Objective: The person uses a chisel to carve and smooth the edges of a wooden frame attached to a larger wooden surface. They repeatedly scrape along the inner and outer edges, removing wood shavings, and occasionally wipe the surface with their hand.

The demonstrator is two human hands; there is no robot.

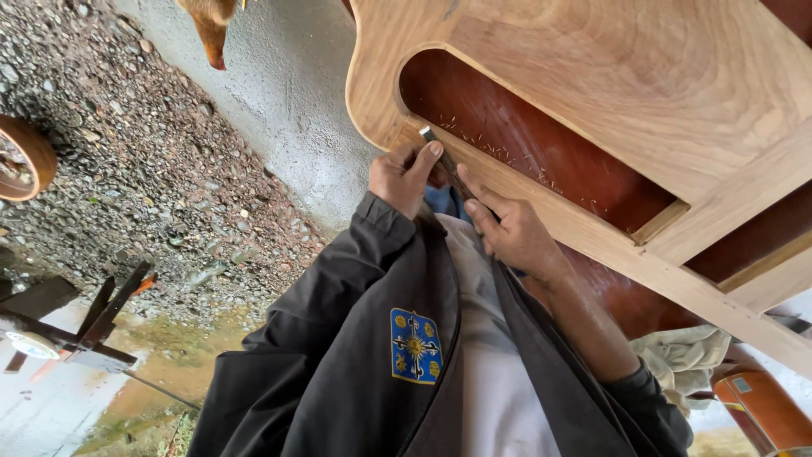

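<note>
A light carved wooden frame [643, 76] with a red-brown back panel [541, 152] fills the upper right. Both of my hands meet at the inner corner of its curved opening. A narrow metal blade [434, 142] lies against the frame's lower rail there. My left hand [402, 178] grips it, thumb pressed on its tip. My right hand [512, 233] holds the blade's lower part, fingers stretched along the rail. Most of the blade is hidden between the hands. Fine wood splinters are scattered on the red-brown panel. My dark jacket sleeves [338, 296] and white shirt fill the bottom.
Gravel ground [152, 169] and a concrete strip [288, 93] lie to the left. A brown hen [211, 21] stands at the top edge. A round wooden object [21, 156] is far left, a metal stand [85, 330] lower left. A pale cloth [681, 355] and an orange cylinder [761, 406] sit lower right.
</note>
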